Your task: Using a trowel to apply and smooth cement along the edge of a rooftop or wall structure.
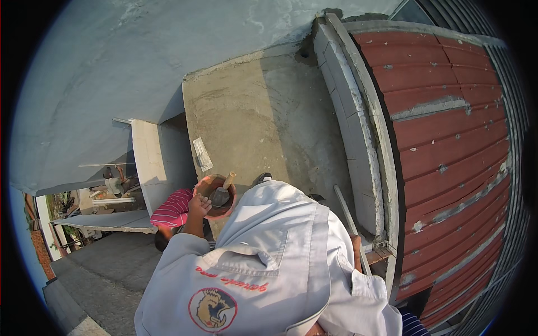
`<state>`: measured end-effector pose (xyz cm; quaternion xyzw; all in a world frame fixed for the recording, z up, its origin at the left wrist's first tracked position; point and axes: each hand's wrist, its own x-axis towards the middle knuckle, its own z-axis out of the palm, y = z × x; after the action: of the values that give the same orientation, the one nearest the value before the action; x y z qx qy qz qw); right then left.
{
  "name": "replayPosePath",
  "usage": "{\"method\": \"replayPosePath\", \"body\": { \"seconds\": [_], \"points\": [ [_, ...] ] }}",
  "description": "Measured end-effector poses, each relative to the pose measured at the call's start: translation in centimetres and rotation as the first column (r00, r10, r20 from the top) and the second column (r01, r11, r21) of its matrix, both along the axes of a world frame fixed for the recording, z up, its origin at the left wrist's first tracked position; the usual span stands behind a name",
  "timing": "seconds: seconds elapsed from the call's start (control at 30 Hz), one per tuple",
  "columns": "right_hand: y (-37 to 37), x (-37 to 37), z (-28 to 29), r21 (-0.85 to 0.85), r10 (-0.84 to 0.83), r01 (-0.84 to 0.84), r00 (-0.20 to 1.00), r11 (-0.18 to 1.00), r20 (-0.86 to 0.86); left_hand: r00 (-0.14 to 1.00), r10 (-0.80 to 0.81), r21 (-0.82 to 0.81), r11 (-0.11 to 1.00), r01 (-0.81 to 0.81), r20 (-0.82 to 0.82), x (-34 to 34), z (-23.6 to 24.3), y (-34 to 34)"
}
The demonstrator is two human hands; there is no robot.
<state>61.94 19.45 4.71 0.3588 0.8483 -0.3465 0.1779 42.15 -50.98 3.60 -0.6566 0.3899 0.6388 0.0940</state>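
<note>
My left hand is closed at the near left side of a reddish bucket, its fingers on the rim or handle. Inside the bucket lies a trowel with a grey blade and a wooden handle, which sticks up past the rim. Low on my right side, my right hand shows only in part beside my light shirt. It appears closed around a long pale bar that slants along the block wall; its fingertips are hidden. The bucket hangs beside my left leg.
A low white block wall borders the concrete floor on the right, with red roofing beyond. A white packet lies near the floor's left edge, where it drops away. A person in a pink striped shirt is beside the bucket.
</note>
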Motion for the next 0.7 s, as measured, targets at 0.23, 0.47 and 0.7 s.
{"method": "replayPosePath", "body": {
  "seconds": [0.23, 0.47, 0.7],
  "points": [
    [-3.0, -5.1, 9.7, -0.2, -0.23, 0.224, 0.973, 0.954, -0.008, 1.0, -0.003, 0.017, 1.0, 0.004, -0.029, 0.2, 0.1, -0.4],
    [-3.5, -3.6, 8.0, -0.235, -0.282, 0.279, 0.959, 0.931, 0.021, 0.998, -0.019, 0.059, 0.998, 0.023, -0.06, 1.2, -0.6, -0.6],
    [-3.3, -0.6, 3.7, -0.257, -0.294, 0.27, 0.954, 0.928, -0.06, 1.0, -0.015, 0.062, 0.998, 0.015, 0.005, 1.1, 0.2, -0.6]
  ]
}}
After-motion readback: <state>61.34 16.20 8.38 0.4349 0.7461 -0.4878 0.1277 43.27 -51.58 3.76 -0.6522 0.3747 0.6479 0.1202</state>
